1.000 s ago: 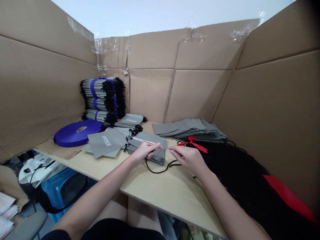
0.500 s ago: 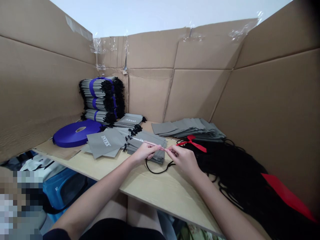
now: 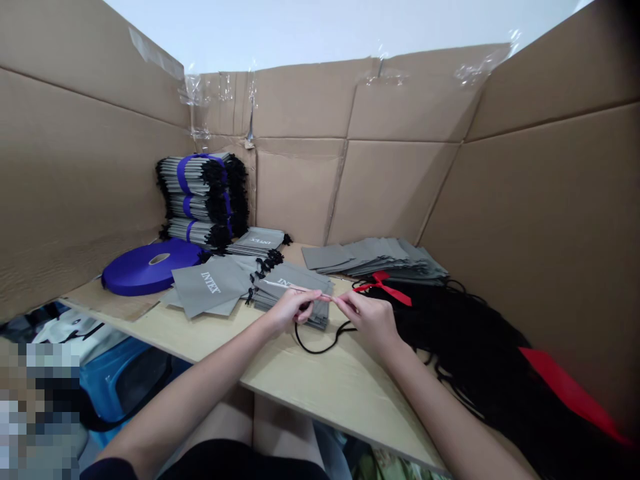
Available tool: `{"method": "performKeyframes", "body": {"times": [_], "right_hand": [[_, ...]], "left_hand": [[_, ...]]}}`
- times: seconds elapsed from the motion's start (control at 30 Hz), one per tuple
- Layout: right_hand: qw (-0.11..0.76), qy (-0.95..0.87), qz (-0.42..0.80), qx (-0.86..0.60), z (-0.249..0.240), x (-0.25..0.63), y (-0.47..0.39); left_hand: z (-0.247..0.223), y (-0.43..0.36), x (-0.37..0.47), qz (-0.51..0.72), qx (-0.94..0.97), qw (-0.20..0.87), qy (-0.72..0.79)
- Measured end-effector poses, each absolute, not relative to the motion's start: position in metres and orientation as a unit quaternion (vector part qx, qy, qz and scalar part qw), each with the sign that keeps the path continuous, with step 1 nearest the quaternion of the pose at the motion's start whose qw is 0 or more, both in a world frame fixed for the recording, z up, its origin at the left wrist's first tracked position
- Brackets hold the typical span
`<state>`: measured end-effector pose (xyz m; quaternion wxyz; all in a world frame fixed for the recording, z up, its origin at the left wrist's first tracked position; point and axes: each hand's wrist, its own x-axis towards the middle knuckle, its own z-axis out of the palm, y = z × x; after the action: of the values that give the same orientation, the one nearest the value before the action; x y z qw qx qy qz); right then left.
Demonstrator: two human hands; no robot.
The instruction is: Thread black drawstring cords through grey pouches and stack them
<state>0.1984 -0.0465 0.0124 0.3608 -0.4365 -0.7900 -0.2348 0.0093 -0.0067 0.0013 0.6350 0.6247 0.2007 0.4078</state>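
Note:
My left hand [image 3: 295, 309] is closed on a thin, pale rod-like tool [image 3: 280, 285] that points left over a stack of grey pouches [image 3: 300, 275]. The fingertips of my right hand [image 3: 367, 316] pinch at the tool's right end, close to my left fingertips; what they hold there is too small to make out. A black cord [image 3: 320, 351] hangs in a loop between my two hands, above the table. Grey pouches printed INTEX [image 3: 213, 283] lie to the left of my left hand.
At the back left, bundled pouches [image 3: 193, 203] stand stacked beside a blue ribbon roll [image 3: 150, 267]. Flat grey pieces [image 3: 375, 257] lie at the back. Black cords [image 3: 465, 340] with red strips [image 3: 565, 387] cover the right side. Cardboard walls [image 3: 295, 187] surround the wooden table [image 3: 280, 373].
Both hands stay nearly in place, with my left hand shifted slightly right. The black cord loop hangs slightly lower and narrower.

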Motion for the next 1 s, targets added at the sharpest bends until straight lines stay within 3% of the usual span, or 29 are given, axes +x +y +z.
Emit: {"method": "performKeyframes", "body": {"times": [0.23, 0.47, 0.8, 1.0], "right_hand": [[0.325, -0.809, -0.279, -0.404, 0.023, 0.228, -0.043], [0.309, -0.816, -0.215, -0.438, 0.028, 0.251, -0.039], [0.26, -0.826, -0.164, -0.472, 0.017, 0.213, -0.038], [0.263, -0.819, -0.237, -0.452, 0.004, 0.191, -0.034]], "left_hand": [[0.004, 0.01, 0.0, 0.414, 0.563, 0.687, 0.2], [0.01, 0.013, -0.003, 0.469, 0.501, 0.693, 0.222], [0.001, 0.004, 0.005, 0.389, 0.596, 0.675, 0.195], [0.001, -0.005, 0.01, 0.386, 0.628, 0.637, 0.225]]}}
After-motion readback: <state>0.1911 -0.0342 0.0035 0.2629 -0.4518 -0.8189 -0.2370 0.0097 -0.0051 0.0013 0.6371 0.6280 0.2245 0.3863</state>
